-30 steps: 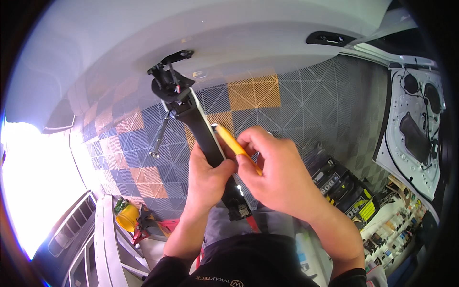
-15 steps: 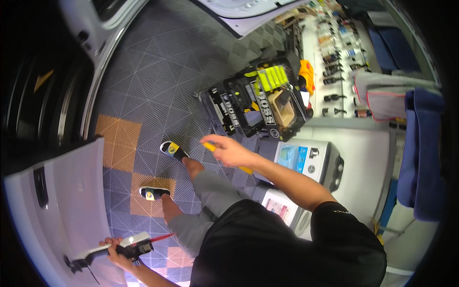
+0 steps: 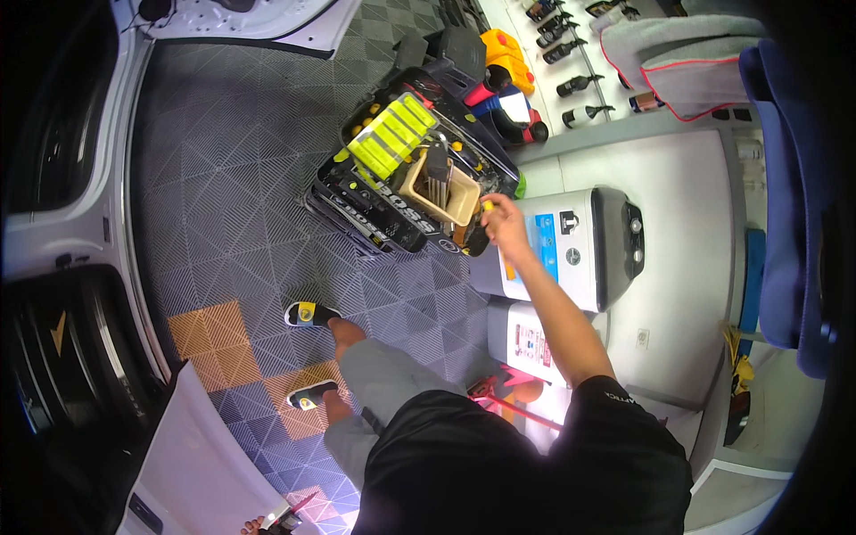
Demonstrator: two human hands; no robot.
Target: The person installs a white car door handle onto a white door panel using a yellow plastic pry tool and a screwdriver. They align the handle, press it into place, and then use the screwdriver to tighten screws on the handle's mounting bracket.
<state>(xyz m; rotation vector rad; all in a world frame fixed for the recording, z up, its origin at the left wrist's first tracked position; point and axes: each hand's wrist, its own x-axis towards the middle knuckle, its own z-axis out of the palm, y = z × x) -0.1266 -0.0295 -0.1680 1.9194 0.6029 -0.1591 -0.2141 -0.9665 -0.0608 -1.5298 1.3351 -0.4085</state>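
Observation:
My right hand [image 3: 506,226] is closed around a slim yellow stick-like tool [image 3: 488,206], which pokes out past the fingertips; its exact kind does not show. That hand hovers beside the beige bin [image 3: 459,198] at the near right side of a black tool box [image 3: 406,227]. A dark-handled tool with metal prongs [image 3: 436,169] rests in the bin. At the lower edge my left hand [image 3: 253,526], partly cut off, grips a white-and-black handheld device [image 3: 283,519] with a thin red part sticking out.
A lime-green case [image 3: 392,134] sits on the tool box. Grey-and-white machines [image 3: 571,245] stand to the right, below a shelf of bottles [image 3: 578,85] and hanging grey towels [image 3: 687,71]. White vehicle doors [image 3: 201,455] stand ajar at left. Red metal legs [image 3: 526,412] show beside my body.
The view has shifted. My right hand has moved with the yellow tool from over the floor to beside the bin. My left hand and its device have dropped toward the lower edge.

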